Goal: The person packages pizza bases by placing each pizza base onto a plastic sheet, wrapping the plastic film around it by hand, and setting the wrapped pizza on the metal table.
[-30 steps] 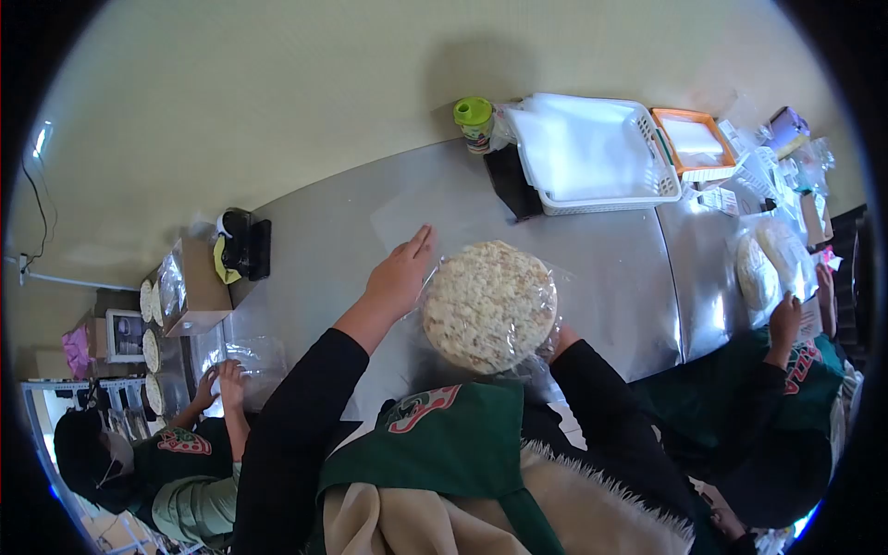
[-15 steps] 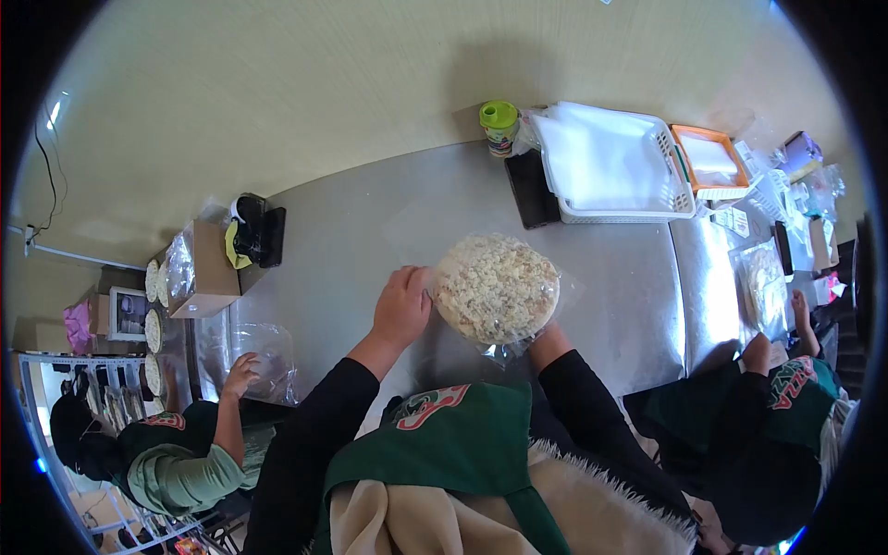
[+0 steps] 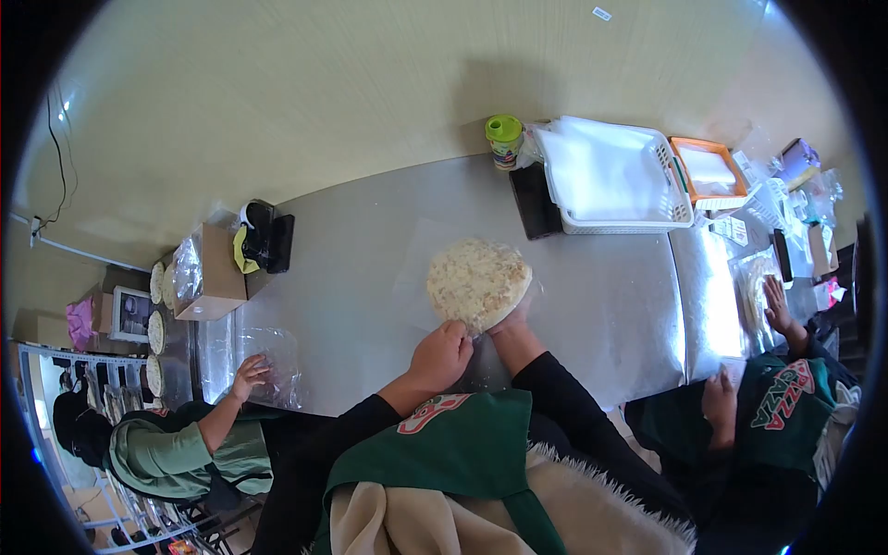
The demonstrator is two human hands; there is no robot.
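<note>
A round pizza with a pale, crumbly topping lies inside a clear plastic bag, tilted a little above the metal table. My left hand is closed at the near edge of the pizza, its fingers pinching there on the bag. From the near right, my right hand holds the pizza from below, and most of its fingers are hidden under it.
A white basket of clear sheets, a dark phone-like slab and a green-lidded cup stand at the back of the metal table. A cardboard box is at left. Co-workers' hands are on both sides.
My left hand has moved from the pizza's left side to its near edge, close to my right hand. The bagged pizza has shifted slightly left and tilted.
</note>
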